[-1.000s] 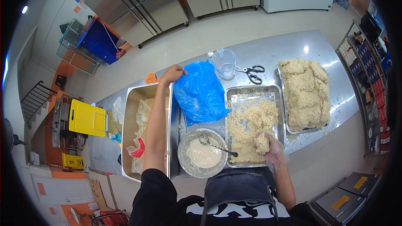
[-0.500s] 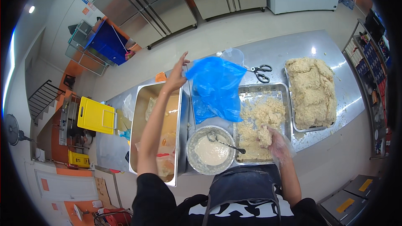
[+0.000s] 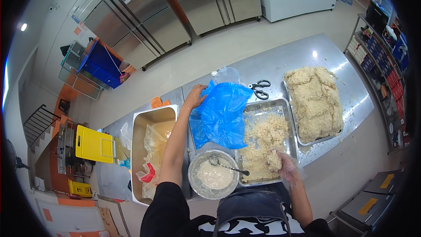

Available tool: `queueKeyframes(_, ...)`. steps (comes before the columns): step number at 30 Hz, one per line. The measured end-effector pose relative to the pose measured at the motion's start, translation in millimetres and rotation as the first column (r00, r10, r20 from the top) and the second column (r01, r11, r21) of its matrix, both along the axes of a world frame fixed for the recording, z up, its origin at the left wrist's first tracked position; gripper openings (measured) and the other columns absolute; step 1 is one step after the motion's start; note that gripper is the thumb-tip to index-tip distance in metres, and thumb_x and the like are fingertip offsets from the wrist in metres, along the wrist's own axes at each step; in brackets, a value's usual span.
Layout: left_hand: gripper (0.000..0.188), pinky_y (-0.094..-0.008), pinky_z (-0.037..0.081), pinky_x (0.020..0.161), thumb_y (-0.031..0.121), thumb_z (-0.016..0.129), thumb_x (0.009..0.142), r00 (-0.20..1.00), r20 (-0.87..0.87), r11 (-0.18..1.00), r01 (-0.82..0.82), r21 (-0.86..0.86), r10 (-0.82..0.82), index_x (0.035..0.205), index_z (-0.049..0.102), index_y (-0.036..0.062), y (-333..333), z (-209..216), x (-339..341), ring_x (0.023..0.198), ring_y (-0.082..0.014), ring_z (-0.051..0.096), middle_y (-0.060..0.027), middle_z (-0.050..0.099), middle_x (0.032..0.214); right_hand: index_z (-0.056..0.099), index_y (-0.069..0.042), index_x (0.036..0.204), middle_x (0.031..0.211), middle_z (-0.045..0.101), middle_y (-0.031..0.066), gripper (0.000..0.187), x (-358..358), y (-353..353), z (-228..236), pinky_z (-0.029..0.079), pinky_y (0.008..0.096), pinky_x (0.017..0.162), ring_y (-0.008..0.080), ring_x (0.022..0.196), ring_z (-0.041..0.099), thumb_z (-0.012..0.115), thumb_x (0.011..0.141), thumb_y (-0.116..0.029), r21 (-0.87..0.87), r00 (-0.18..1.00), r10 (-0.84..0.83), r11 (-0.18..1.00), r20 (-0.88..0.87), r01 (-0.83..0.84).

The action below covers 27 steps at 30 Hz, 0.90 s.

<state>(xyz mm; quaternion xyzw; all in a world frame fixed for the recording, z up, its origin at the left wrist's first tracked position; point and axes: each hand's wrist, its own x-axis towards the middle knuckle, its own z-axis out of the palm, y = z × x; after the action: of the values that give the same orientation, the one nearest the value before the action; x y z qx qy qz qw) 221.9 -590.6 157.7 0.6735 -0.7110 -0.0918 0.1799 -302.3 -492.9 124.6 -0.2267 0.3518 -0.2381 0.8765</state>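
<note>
The blue plastic bag (image 3: 223, 116) lies crumpled on the steel worktop (image 3: 302, 55), between the deep pan (image 3: 141, 127) and the shallow tray (image 3: 290, 125), its right side overlapping the tray's left edge. The bare left hand (image 3: 196, 96) reaches across the pan and touches the bag's upper left corner; whether its fingers pinch the film cannot be told. The gloved right hand (image 3: 287, 166) grasps a crumbly pale clump (image 3: 274, 161) over the tray's lower right part, above loose crumbs of the same look. The step in hand seems to be handling the bag with the left hand while the right keeps its clump apart from it. Moving the bag would probably call for a firm pinch on the thin film and a lift clear of the tray's rim and of the batter bowl (image 3: 219, 193) just below, where a spoon (image 3: 230, 167) leans. Beyond stand a clear jug (image 3: 228, 74), black-handled scissors (image 3: 261, 90) and a heaped mound (image 3: 313, 101).
</note>
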Motion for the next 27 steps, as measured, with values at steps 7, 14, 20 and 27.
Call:
queueKeyframes(7, 0.037, -0.0417, 0.045, 0.102, 0.017, 0.075, 0.083, 1.0, -0.003, 0.998, -0.022, -0.059, 0.022, 0.117, 0.068, 0.0036, -0.8, -10.8, 4.5, 0.114, -0.0351, 0.056, -0.0166, 0.064, 0.12, 0.056, -0.008, 0.131, 0.107, 0.068, 0.0108, 0.038, 12.6, -6.0, -10.4, 0.055, 0.0358, 0.061, 0.024, 0.092, 0.07, 0.051, 0.102, -0.031, 0.047, 0.998, 0.051, 0.998, -0.021, -0.05)
queueKeyframes(14, 0.027, -0.0412, 0.046, 0.093, 0.019, 0.076, 0.082, 0.989, -0.132, 0.997, -0.072, -0.016, 0.069, 0.101, 0.071, 0.0011, 21.0, -8.4, 2.1, 0.098, -0.0319, 0.064, -0.0142, 0.069, 0.094, 0.055, -0.009, 0.132, 0.111, 0.067, 0.0109, 0.04, 13.0, -11.5, -2.0, 0.057, 0.0364, 0.062, 0.0261, 0.095, 0.069, 0.051, 0.101, -0.034, 0.033, 0.999, 0.041, 0.999, -0.004, -0.04)
queueKeyframes(20, 0.02, -0.0414, 0.045, 0.09, 0.02, 0.071, 0.088, 0.996, -0.036, 0.993, -0.074, 0.089, 0.077, 0.1, 0.068, 0.0037, 48.0, 9.0, -0.6, 0.098, -0.0306, 0.062, -0.0116, 0.069, 0.096, 0.055, -0.01, 0.132, 0.112, 0.067, 0.0091, 0.039, 16.1, -19.5, 10.4, 0.056, 0.0364, 0.063, 0.0254, 0.095, 0.069, 0.05, 0.102, -0.035, 0.012, 0.997, 0.082, 0.997, 0.01, -0.082)
queueKeyframes(27, 0.02, -0.0489, 0.041, 0.093, 0.023, 0.059, 0.098, 0.974, 0.206, 0.993, -0.077, -0.093, 0.095, 0.115, 0.062, 0.0134, 100.9, 71.3, -77.5, 0.112, -0.0297, 0.056, -0.0086, 0.067, 0.109, 0.048, -0.009, 0.139, 0.119, 0.063, 0.0126, 0.041, 37.0, -52.1, 80.1, 0.056, 0.0357, 0.07, 0.0272, 0.1, 0.067, 0.049, 0.103, -0.031, -0.081, 0.977, 0.146, 0.988, 0.156, -0.134)
